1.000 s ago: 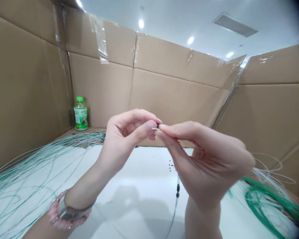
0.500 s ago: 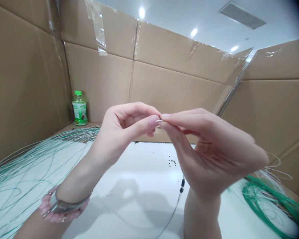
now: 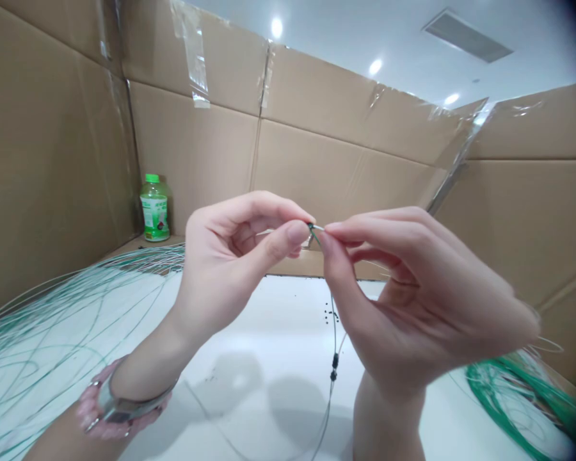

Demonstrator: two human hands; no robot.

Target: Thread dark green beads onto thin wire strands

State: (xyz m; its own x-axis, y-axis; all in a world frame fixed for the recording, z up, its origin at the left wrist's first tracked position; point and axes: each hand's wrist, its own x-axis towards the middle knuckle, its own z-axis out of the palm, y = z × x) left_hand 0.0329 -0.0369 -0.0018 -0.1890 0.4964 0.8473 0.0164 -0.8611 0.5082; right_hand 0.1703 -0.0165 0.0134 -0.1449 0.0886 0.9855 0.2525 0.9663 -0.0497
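I hold up a tiny dark piece point(image 3: 310, 225). Beside it, a white wire point(image 3: 319, 228) and a green wire point(image 3: 316, 237) diverge.

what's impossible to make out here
Head view: dark piece, its shape mostly covered by the left hand.
Head view: white strand, one end covered by the right hand.
Head view: bottle, label print too small to read.
Head view: green coil, part lost in the dark right corner.

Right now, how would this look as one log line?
left hand: pinching small dark piece | right hand: pinching white strand, green strand | green bottle: upright, back left | pink bracelet: left wrist
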